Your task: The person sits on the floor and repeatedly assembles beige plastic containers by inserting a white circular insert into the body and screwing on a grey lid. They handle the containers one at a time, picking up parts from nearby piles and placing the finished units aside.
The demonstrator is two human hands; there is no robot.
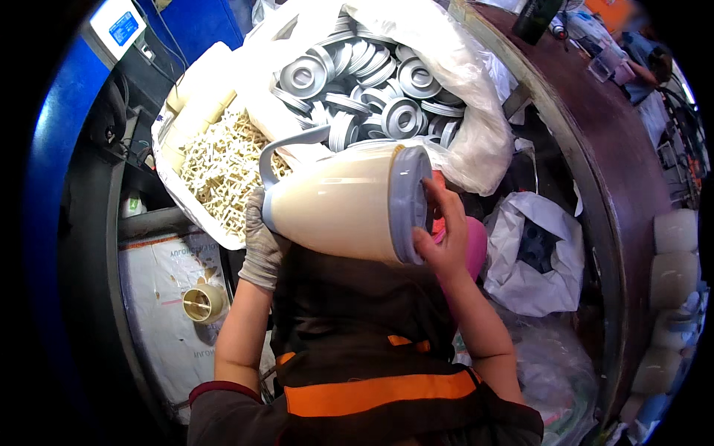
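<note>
A cream jug (pixel 335 204), likely light, stiff, slippery plastic best held at both ends, lies sideways above the lap (pixel 357 305), between the gloved left hand (pixel 262 241) clasping its narrow end and the bare right hand (pixel 450 238), whose thumb and fingers spread apart against its grey base (pixel 405 208).

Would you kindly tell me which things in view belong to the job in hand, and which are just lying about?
Job, probably: beige jug, gloved left hand and bare right hand on it; perhaps grey discs.
Apparently lying about: cream ring; white bag at right.
</note>
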